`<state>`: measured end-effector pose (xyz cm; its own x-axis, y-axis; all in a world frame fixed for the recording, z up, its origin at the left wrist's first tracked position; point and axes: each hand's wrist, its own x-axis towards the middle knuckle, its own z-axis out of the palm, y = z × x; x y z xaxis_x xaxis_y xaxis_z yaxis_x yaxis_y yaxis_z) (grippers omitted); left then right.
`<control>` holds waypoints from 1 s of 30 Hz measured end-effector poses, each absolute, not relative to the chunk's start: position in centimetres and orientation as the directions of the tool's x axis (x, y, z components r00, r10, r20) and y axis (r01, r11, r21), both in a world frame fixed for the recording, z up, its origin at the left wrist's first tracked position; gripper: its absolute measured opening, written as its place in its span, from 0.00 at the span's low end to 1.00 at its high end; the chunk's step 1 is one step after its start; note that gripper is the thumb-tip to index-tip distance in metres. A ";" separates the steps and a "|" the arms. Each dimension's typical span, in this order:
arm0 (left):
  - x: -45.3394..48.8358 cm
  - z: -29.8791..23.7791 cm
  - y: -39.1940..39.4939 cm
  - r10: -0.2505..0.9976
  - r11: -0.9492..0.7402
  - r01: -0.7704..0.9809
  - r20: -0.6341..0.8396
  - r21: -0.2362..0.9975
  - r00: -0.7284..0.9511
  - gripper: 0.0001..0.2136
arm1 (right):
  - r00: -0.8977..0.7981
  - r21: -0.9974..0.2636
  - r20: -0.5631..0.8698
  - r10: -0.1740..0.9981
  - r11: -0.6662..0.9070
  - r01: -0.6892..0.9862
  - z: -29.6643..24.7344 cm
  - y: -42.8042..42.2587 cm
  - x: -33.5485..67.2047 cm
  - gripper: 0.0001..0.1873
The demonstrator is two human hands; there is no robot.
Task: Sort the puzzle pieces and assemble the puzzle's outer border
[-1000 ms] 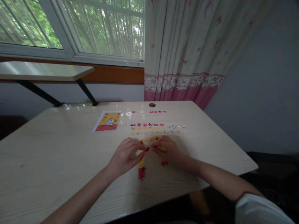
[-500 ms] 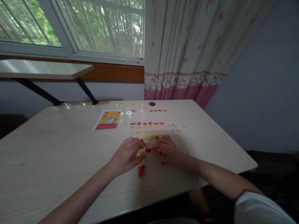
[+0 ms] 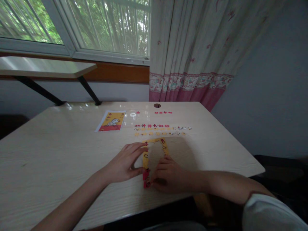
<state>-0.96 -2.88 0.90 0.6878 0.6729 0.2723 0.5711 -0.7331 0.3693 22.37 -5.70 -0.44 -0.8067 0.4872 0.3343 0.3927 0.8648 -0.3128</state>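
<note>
Jigsaw pieces joined into a partial yellow and red puzzle border (image 3: 145, 158) lie on the table before me. My left hand (image 3: 124, 163) rests along the border's left side, fingers spread, with fingertips near the upper left corner and the thumb at the red part. Lower down, my right hand (image 3: 169, 175) pinches a red puzzle piece (image 3: 146, 184) against the bottom end of that side. Whether it is locked in, I cannot tell. The border's right side (image 3: 165, 148) runs down behind my right hand, which hides its lower part.
Beyond the border, loose red puzzle pieces (image 3: 149, 125) and yellow and white pieces (image 3: 157, 133) lie in rows. Several red pieces (image 3: 163, 112) sit farther back. A printed picture (image 3: 112, 122) of a white animal lies left of them. A raised shelf (image 3: 48, 68) stands at the back left.
My right hand has moved down and toward me, taking a red puzzle piece from mid-border to the lower left end. My left hand has shifted slightly, its thumb lower.
</note>
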 end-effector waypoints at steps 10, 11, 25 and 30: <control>-0.7 1.0 -3.4 0.664 -0.735 0.567 0.226 0.372 0.713 0.30 | -0.818 -0.283 0.319 0.480 0.871 0.401 -0.6 -5.7 22.2 0.05; -0.7 1.0 -3.5 0.659 -0.738 0.562 0.219 0.374 0.719 0.31 | -0.819 -0.283 0.318 0.479 0.872 0.400 -0.6 -5.7 22.2 0.05; -0.2 1.3 -3.8 0.668 -0.721 0.581 0.155 0.377 0.728 0.33 | -0.847 -0.236 0.313 0.429 0.899 0.368 -0.6 -5.6 22.5 0.08; -0.2 1.1 -3.9 0.670 -0.722 0.591 0.152 0.361 0.727 0.34 | -0.881 -0.185 0.287 0.375 0.925 0.333 0.1 -5.7 22.7 0.11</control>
